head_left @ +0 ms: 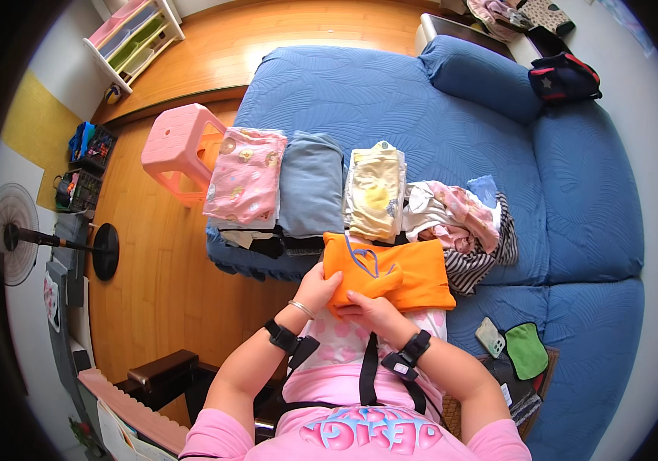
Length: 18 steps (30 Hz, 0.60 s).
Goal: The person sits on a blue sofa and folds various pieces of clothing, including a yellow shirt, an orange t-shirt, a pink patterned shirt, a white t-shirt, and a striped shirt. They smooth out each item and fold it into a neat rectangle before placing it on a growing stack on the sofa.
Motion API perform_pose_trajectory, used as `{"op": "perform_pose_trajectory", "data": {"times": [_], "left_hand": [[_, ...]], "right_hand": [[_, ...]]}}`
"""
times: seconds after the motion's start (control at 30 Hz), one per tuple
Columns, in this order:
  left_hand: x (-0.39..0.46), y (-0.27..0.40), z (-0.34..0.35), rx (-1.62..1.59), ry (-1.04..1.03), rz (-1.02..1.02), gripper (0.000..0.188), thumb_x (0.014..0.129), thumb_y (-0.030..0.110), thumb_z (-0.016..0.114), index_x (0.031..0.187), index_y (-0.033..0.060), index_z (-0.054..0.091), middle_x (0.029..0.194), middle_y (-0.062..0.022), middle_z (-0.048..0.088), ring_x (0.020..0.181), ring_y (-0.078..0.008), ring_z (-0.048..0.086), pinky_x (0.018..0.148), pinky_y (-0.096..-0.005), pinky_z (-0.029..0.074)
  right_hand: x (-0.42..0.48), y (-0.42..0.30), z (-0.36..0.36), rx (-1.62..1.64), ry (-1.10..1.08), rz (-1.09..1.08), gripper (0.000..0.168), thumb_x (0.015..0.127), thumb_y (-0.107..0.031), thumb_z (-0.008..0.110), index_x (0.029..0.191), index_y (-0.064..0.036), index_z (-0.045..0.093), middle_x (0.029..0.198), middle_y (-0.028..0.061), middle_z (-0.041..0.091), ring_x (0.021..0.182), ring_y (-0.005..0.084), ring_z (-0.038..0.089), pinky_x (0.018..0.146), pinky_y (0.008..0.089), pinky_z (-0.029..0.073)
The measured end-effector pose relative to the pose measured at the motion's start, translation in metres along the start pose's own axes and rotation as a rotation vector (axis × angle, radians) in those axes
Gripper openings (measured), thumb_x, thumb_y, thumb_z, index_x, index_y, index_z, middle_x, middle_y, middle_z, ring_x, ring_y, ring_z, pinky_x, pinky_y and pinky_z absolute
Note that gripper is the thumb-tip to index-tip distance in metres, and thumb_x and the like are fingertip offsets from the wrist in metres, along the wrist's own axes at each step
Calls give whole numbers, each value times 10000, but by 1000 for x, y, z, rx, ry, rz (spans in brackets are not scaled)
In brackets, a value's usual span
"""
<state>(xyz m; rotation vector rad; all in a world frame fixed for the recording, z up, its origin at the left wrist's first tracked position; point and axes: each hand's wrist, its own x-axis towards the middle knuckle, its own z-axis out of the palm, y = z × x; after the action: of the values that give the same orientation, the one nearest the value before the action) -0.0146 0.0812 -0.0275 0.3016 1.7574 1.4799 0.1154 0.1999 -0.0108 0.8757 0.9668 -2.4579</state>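
Note:
An orange garment point(421, 271) with blue trim lies across my lap, partly folded over. My left hand point(323, 286) pinches its left edge between thumb and fingers. Lower down, my right hand point(372, 313) grips the near edge, with its fingertips partly hidden by the cloth. Just beyond stand a stack topped by pink printed fabric point(245, 176), a stack topped by blue-grey cloth point(311, 187) and a stack topped by a yellow garment point(376, 190). A loose heap of clothes point(450, 213) lies to their right, with a black-and-white striped piece point(473, 268) underneath.
The stacks rest on a blue-covered sofa point(386, 92). A pink plastic stool point(176, 138) stands left of it, near a floor fan point(104, 252). At right lie a phone point(490, 337) and a green cloth point(527, 350). A dark wooden armrest point(162, 370) is at lower left.

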Motion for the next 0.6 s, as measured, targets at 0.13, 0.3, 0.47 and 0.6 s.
{"op": "perform_pose_trajectory", "data": {"times": [0.13,0.3,0.47,0.6], "left_hand": [[-8,-2,-1,-33,87,107,324,922,83,549,1221,-29,489,1146,-79,599,1038,-144,571,900,-284,458],[-5,-22,-18,-45,146,40,300,922,106,562,1180,-33,499,1104,-101,622,995,-164,598,869,-287,472],[-5,-24,-21,-274,130,-97,282,948,137,540,1186,-12,509,1105,-90,621,988,-158,597,868,-290,480],[-9,-14,-25,-351,104,-139,283,966,149,508,1211,9,496,1147,-87,597,1003,-174,603,874,-302,496]], "right_hand": [[-17,-18,-42,-790,137,-410,391,831,-214,652,1139,20,595,1079,136,664,1027,232,630,885,324,481],[-60,-52,-117,-1570,529,-616,306,748,-120,626,1044,-43,647,974,167,650,927,348,599,855,409,483],[-73,-58,-129,-1672,472,-615,345,711,-168,661,1047,-95,639,1074,113,573,976,333,560,833,405,494],[-84,-63,-109,-1784,314,-662,303,709,-168,658,999,-87,625,1054,106,563,975,325,561,811,396,505]]}}
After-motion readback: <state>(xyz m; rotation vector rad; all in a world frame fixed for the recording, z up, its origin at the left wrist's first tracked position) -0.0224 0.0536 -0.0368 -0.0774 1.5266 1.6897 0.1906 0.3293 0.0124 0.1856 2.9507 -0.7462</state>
